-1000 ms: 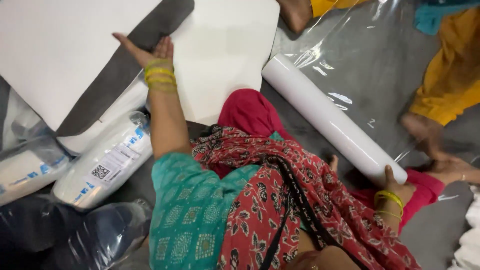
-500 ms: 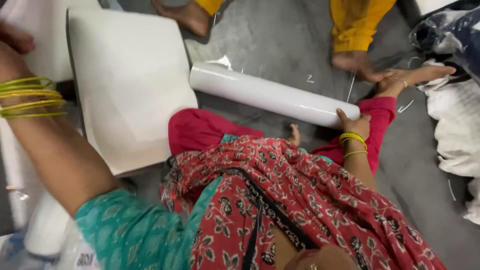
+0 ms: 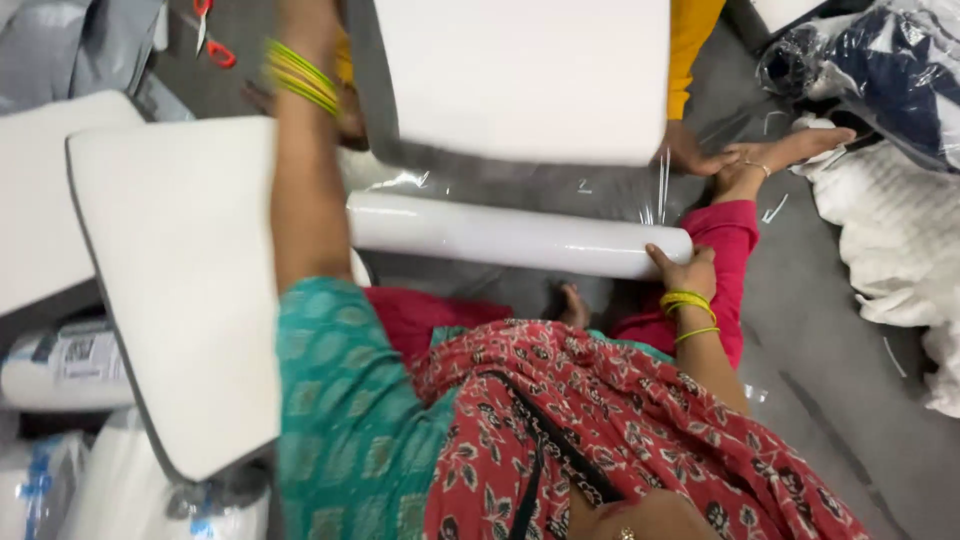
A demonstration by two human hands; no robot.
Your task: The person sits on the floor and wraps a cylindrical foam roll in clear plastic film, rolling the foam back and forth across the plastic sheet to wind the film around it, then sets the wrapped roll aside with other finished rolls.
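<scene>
A white roll of clear plastic film (image 3: pixel 520 236) lies across the grey floor (image 3: pixel 820 330) in front of the person's knees. The right hand (image 3: pixel 683 272) grips its right end, fingers curled around it. The left arm reaches up past yellow bangles (image 3: pixel 300 75); its hand is out of view, so its fingers cannot be told. A white pillow (image 3: pixel 180 280) lies left, another white pillow (image 3: pixel 520 80) above the roll.

The left arm (image 3: pixel 305 170) stretches straight up and forward, bangles at the wrist, its hand cut off by the top edge. The right hand (image 3: pixel 682 270) lies low at the right, fingers curled in a grip, bangled wrist bent.
</scene>
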